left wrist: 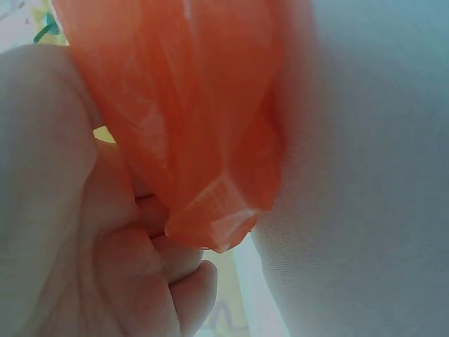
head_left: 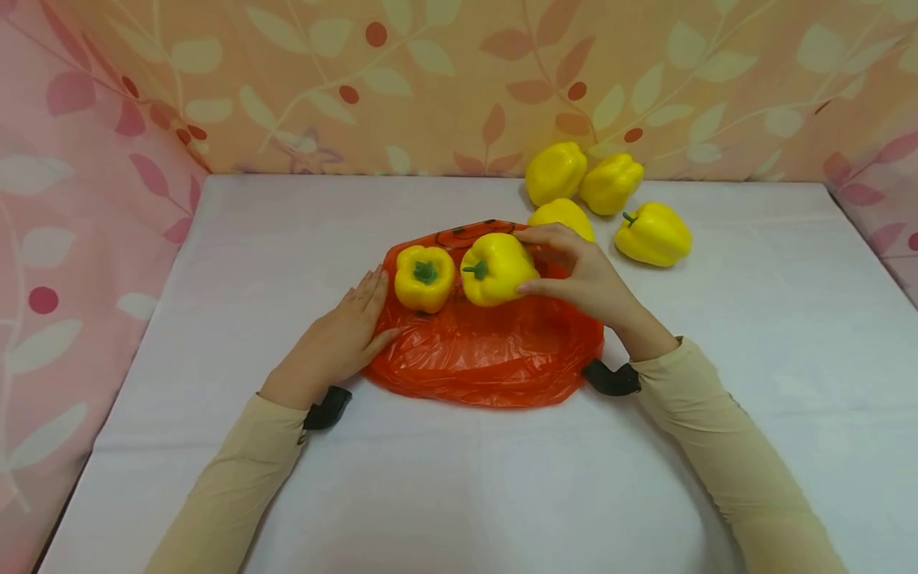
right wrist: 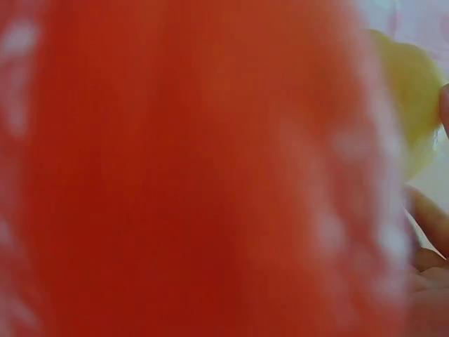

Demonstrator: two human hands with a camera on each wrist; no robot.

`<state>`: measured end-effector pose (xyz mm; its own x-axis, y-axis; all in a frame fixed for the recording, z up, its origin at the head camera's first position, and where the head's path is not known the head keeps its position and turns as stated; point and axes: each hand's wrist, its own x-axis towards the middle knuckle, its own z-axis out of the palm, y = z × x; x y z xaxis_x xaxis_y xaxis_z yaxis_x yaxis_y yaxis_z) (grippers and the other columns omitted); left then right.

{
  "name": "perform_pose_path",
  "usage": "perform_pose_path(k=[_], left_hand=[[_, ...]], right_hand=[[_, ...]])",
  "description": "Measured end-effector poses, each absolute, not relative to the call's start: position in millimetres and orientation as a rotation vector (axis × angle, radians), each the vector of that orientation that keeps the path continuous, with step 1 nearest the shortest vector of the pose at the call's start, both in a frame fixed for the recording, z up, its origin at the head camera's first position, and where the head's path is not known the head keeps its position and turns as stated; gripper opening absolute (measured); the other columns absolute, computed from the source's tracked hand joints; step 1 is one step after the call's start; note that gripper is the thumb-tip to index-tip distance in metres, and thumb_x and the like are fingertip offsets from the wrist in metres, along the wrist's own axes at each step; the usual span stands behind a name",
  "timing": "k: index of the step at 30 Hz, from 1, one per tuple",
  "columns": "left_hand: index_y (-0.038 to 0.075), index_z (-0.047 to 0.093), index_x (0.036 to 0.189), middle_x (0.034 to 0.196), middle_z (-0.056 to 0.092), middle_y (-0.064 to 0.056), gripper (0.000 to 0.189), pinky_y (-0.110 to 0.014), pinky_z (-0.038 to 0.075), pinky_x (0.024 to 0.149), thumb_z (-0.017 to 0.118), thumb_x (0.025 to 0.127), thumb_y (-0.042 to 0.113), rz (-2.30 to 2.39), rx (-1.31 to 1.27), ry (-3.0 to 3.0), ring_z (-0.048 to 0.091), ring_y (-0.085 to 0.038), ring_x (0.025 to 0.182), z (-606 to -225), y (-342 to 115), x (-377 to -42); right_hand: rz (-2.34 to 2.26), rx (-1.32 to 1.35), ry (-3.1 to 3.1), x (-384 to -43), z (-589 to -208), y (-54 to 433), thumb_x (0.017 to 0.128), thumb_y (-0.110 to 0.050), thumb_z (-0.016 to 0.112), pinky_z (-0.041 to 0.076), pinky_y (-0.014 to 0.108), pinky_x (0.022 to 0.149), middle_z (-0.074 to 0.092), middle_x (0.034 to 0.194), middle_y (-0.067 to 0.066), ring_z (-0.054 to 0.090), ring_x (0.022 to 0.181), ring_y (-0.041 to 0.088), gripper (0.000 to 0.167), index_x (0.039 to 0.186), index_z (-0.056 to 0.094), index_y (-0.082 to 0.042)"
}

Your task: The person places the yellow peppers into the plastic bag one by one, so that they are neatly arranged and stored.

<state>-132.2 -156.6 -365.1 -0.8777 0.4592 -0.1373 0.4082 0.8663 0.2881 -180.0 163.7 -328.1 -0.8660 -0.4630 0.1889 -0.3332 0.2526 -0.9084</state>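
Observation:
A thin red plastic bag (head_left: 480, 355) lies with its mouth spread at the middle of the table. One yellow bell pepper (head_left: 407, 291), its green stem facing up, sits at the bag's left side. My right hand (head_left: 594, 281) pinches a second yellow bell pepper (head_left: 493, 249) between thumb and fingers, over the bag opening beside the first. Along the bag's left edge rests my left hand (head_left: 337, 339), fingers extended and thumb over the rim. In the left wrist view, bag plastic (left wrist: 203, 112) hangs in front of the fingers. Blurred red plastic (right wrist: 196, 168) fills most of the right wrist view.
Several more yellow bell peppers lie at the back right: two by the wall (head_left: 555, 171), one partly hidden behind my right hand (head_left: 561, 214), and one farther right (head_left: 656, 235). A white cloth (head_left: 459, 486) covers the table. Leaf-patterned curtains (head_left: 430, 88) stand behind it.

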Motion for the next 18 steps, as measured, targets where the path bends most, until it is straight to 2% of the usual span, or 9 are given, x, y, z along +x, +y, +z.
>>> perform_pose_path(k=[10, 14, 18], left_hand=[[-0.009, 0.008, 0.147, 0.154, 0.009, -0.024, 0.079, -0.048, 0.015, 0.113, 0.052, 0.096, 0.033, 0.370, 0.663, 2.836, 0.008, -0.034, 0.142, -366, -156, -133], [-0.008, 0.009, 0.147, 0.154, 0.009, -0.023, 0.079, -0.048, 0.015, 0.113, 0.052, 0.096, 0.034, 0.366, 0.656, 2.833, 0.008, -0.034, 0.142, -367, -156, -134], [-0.008, 0.009, 0.147, 0.155, 0.009, -0.023, 0.079, -0.048, 0.014, 0.113, 0.052, 0.096, 0.034, 0.365, 0.646, 2.832, 0.008, -0.033, 0.143, -368, -157, -134]], right_hand=[[-1.646, -0.731, 2.340, -182, -343, 154, 0.078, 0.002, 0.073, 0.040, 0.045, 0.101, 0.047, 0.131, 0.013, 0.048, 0.119, 0.021, 0.058, 0.131, 0.050, 0.005], [-1.536, -0.769, 2.368, -183, -347, 156, 0.081, -0.004, 0.073, 0.037, 0.039, 0.105, 0.047, 0.134, 0.013, 0.045, 0.124, 0.022, 0.058, 0.133, 0.048, 0.003], [-1.323, -0.919, 2.496, -183, -347, 155, 0.083, -0.012, 0.073, 0.036, 0.040, 0.105, 0.049, 0.133, 0.011, 0.043, 0.123, 0.022, 0.057, 0.134, 0.049, -0.001]])
